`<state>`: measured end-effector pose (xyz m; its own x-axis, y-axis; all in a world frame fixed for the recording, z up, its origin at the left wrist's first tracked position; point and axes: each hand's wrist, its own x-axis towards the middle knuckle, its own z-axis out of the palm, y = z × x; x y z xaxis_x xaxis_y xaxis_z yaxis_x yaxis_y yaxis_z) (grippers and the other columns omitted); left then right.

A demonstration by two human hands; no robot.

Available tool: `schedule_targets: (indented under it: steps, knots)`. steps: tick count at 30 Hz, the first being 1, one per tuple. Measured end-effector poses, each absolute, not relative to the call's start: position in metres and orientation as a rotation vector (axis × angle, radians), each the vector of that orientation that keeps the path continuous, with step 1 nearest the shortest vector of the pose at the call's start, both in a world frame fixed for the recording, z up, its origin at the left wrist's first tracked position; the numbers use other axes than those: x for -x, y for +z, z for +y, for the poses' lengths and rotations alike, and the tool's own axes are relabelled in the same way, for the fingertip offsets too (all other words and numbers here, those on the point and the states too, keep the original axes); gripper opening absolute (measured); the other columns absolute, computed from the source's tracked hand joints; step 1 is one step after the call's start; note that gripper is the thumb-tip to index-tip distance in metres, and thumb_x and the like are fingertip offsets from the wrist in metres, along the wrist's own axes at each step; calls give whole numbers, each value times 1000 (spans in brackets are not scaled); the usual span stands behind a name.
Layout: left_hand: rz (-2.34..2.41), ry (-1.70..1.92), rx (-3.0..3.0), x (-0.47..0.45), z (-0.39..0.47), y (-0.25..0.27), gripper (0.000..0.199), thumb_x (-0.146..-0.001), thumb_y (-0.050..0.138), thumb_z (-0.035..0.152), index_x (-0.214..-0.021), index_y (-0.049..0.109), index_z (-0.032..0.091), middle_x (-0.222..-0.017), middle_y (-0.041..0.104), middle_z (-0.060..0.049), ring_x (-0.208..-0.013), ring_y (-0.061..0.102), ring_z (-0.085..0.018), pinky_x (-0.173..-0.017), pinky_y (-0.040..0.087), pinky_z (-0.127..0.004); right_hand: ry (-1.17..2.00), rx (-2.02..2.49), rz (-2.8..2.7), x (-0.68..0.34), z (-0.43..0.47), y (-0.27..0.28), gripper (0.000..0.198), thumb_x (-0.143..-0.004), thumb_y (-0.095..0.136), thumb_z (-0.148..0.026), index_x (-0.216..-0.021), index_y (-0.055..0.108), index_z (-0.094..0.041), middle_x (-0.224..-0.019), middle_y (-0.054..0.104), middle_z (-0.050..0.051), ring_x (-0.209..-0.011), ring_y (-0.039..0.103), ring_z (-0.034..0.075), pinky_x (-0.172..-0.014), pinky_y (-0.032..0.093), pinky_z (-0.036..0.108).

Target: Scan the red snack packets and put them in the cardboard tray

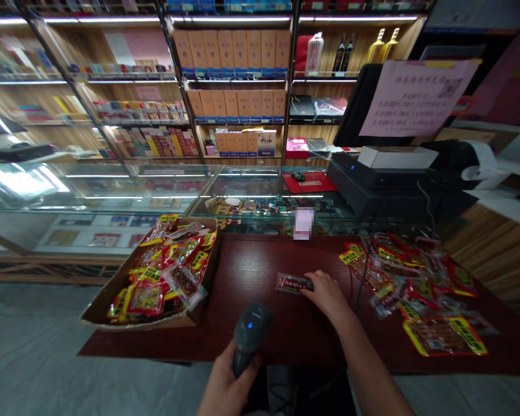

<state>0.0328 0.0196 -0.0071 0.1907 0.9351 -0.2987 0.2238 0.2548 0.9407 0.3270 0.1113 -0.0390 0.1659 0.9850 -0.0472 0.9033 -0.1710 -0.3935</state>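
Observation:
My left hand [231, 375] is wrapped round the handle of a dark grey barcode scanner [252, 326], held at the table's front edge with a blue light lit on its top. My right hand [325, 292] grips the right end of a small flat snack packet [289, 282], dark with pale lettering, on the dark red table [251, 260]. The fingertips hide that end of the packet. To the left stands an open cardboard box [143, 327] full of red and yellow snack packets [149, 297]. More snack packets [444, 335] lie in a loose pile right of my right hand.
Behind the table runs a glass display counter [156, 179] with a red mat [318, 182] and mouse on it. A monitor [357, 104] with a pink notice and a black cash drawer [359, 179] stand at the right. A dark cable [364, 271] crosses near the right pile.

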Motion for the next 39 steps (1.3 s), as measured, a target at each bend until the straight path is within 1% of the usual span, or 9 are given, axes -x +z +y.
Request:
schedule_targets:
  steps: [2, 4, 8, 12, 17, 21, 26, 30, 39]
  knots:
    - [1292, 713, -1269, -33, 21, -6, 38, -79, 72, 49, -95, 71, 15, -48, 48, 8, -47, 47, -13, -50, 44, -22, 539, 2026, -1744, -325, 112, -45, 27, -81, 67, -28, -107, 73, -21, -106, 69, 8, -100, 66, 23, -88, 48, 33]
    - [1269, 694, -1324, -32, 23, -3, 34, -79, 72, 47, -91, 72, 15, -48, 49, 7, -51, 50, -15, -53, 46, -23, 669, 1859, -1586, -319, 111, -55, 27, -81, 64, -27, -106, 73, -22, -106, 72, 8, -97, 68, 22, -89, 50, 33]
    - [1187, 670, -1460, -29, 26, 10, 24, -77, 71, 37, -87, 72, 16, -59, 60, 2, -63, 56, -18, -63, 50, -25, 989, 1560, -1209, -303, 107, -80, 49, -74, 64, -24, -122, 68, -21, -122, 73, 7, -108, 69, 24, -97, 52, 39]
    - [1143, 641, -1578, -31, 28, 27, 21, -78, 66, 26, -93, 73, 13, -79, 70, -2, -75, 59, -19, -73, 49, -26, 1156, 1362, -1027, -292, 103, -97, 63, -68, 66, -23, -131, 64, -20, -131, 69, 8, -115, 67, 24, -104, 50, 41]
    - [1139, 590, -1628, -35, 27, 37, 20, -80, 58, 22, -89, 72, 12, -84, 71, -3, -78, 59, -19, -75, 48, -25, 1093, 1323, -995, -289, 102, -102, 59, -69, 71, -26, -128, 67, -19, -128, 70, 11, -115, 68, 27, -107, 48, 47]
    - [1138, 592, -1642, -35, 25, 36, 24, -79, 57, 20, -95, 73, 11, -88, 73, -4, -81, 60, -21, -76, 48, -25, 1010, 1326, -1017, -289, 101, -104, 55, -70, 75, -30, -123, 70, -18, -128, 70, 14, -115, 68, 30, -106, 49, 49]
    - [1132, 583, -1619, -35, 25, 35, 22, -79, 56, 18, -92, 74, 12, -84, 71, -2, -76, 58, -18, -73, 47, -24, 1012, 1323, -1038, -287, 100, -100, 54, -72, 74, -31, -124, 70, -18, -128, 70, 14, -114, 69, 30, -106, 49, 49]
    - [1132, 581, -1583, -33, 24, 36, 25, -81, 57, 19, -97, 74, 12, -87, 71, -3, -80, 58, -20, -77, 47, -25, 969, 1317, -1079, -285, 99, -94, 49, -75, 72, -30, -123, 70, -21, -130, 69, 12, -119, 66, 30, -109, 47, 49]
    - [1129, 617, -1560, -24, 22, 33, 21, -81, 60, 19, -96, 73, 12, -88, 72, -3, -83, 61, -20, -78, 47, -25, 991, 1306, -1082, -276, 103, -88, 49, -75, 73, -30, -123, 70, -19, -128, 70, 13, -116, 68, 29, -108, 48, 48]
